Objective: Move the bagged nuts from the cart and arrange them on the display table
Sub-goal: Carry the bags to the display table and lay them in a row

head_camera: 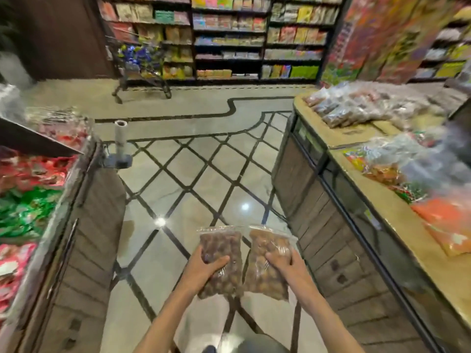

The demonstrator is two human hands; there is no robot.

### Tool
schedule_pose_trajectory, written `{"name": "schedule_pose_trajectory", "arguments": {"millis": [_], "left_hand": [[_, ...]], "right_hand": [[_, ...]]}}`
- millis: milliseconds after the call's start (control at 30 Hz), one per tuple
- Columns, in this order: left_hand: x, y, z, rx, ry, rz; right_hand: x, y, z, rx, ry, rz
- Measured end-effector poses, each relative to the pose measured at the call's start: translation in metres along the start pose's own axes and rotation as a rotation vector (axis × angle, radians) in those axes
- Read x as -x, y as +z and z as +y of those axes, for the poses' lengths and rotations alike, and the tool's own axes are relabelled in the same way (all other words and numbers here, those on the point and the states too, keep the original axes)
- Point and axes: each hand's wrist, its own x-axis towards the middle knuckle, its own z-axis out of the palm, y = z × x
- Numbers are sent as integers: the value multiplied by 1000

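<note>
The left hand (204, 263) is curled round one bag (221, 261) of nuts, the right hand (285, 263) round a second bag (267, 266). Both are held side by side over the floor (193, 184), near the desk's (339, 133) left edge. A cart (140, 64) is seen far back.

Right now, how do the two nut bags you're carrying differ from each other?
The left bag, gripped by the left hand, holds darker brown nuts and stands nearly upright. The right bag, gripped by the right hand, holds lighter tan nuts and tilts, its top leaning right. Both are clear zip-top bags of similar size, held side by side over the floor, not yet on the display table.
</note>
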Motion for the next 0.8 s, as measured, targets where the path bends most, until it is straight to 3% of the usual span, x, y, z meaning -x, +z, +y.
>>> {"name": "schedule_pose_trajectory", "arguments": {"millis": [400,800], "left_hand": [[-245,-28,109,-94,62,-51],[-507,19,256,-114,87,-193]], "right_hand": [[-237,14,-76,-63,-29,51],[-485,-56,-197,-73,-20,141]]}}
